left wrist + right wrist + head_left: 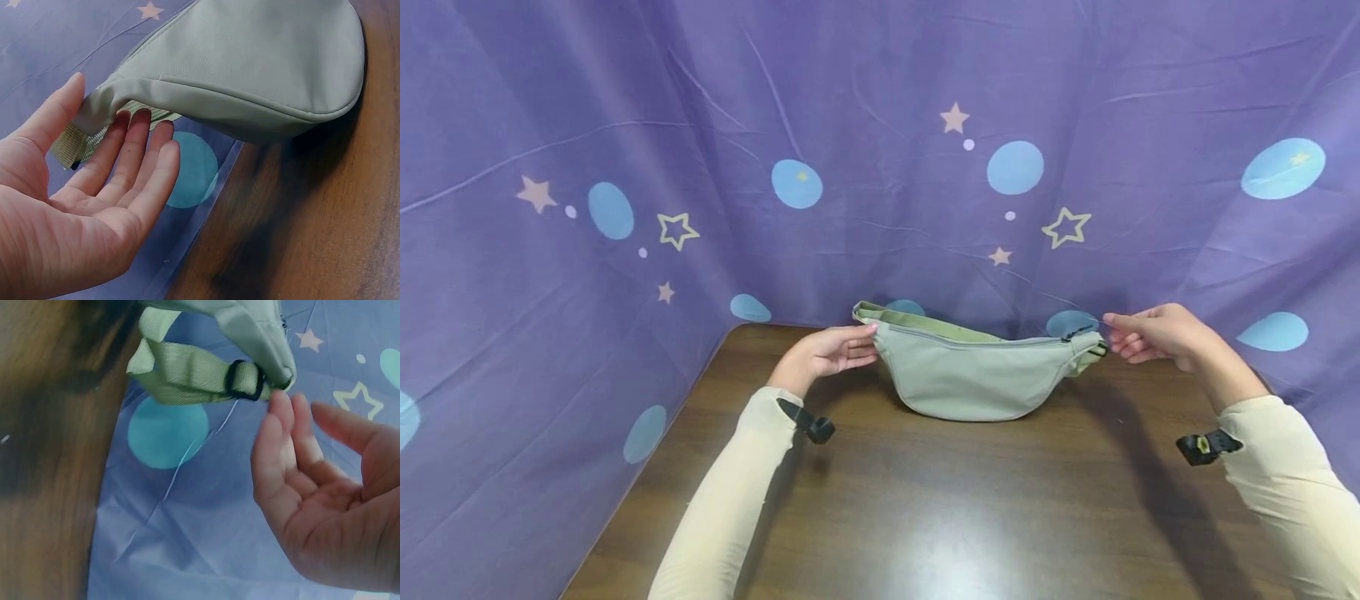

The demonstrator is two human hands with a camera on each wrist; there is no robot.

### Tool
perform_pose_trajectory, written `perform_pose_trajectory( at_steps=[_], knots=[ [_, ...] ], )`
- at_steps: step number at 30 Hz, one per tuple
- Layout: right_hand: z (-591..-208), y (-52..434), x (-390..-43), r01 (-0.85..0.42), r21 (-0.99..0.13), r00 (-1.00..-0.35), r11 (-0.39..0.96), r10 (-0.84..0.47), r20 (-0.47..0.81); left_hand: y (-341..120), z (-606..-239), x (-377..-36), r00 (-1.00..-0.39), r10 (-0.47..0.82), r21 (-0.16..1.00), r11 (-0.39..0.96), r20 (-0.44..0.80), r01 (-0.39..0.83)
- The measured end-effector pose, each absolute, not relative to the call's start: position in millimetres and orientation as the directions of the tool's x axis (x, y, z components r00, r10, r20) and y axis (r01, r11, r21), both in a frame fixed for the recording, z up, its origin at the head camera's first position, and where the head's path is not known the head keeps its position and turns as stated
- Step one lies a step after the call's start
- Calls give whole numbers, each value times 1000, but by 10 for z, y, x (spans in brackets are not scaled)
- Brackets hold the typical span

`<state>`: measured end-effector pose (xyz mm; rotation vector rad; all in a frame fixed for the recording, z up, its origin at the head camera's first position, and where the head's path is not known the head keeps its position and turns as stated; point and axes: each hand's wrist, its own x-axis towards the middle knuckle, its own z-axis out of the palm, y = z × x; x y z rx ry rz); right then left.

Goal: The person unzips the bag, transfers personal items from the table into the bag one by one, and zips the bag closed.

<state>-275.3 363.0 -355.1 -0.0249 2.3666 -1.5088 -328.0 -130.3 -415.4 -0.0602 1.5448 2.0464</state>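
A pale green waist bag (973, 379) stands on the wooden table near the purple cloth, its zipper running along the top. Its lighter green strap (194, 375) has a black buckle (245, 380) at the right end. My left hand (838, 350) is at the bag's left end, thumb on one side and loosely extended fingers on the other; in the left wrist view the thumb and fingers stand apart. By the right end is my right hand (1157, 333), its fingertips close to the buckle and its thumb apart. Whether those fingertips touch the strap I cannot tell.
Purple cloth (880, 100) with stars and blue spots hangs behind and to the left of the brown table (850, 517). Each sleeve has a black strap at its cuff, the left strap (808, 421) and the right strap (1206, 446).
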Motion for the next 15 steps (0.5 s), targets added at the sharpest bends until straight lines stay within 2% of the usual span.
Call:
perform_pose_trajectory(
  at_steps=[4,7,11,15],
  knots=[
    [-3685,3725,-2688,171,-881,-894,441,-305,-327,-1312,-4189,-3261,-834,438,879,-171,-337,-445],
    [-3828,3778,-2664,158,-908,-857,387,-403,-321,-1315,-4216,-3253,-828,461,883,-171,-320,-437],
    [-4027,3793,-2651,156,-967,-850,201,-471,-235,-1310,-4248,-3255,-829,468,884,-182,-308,-431],
    [-4176,3757,-2648,155,-988,-872,8,-469,-141,-1292,-4277,-3267,-831,467,880,-198,-303,-432]
  ],
)
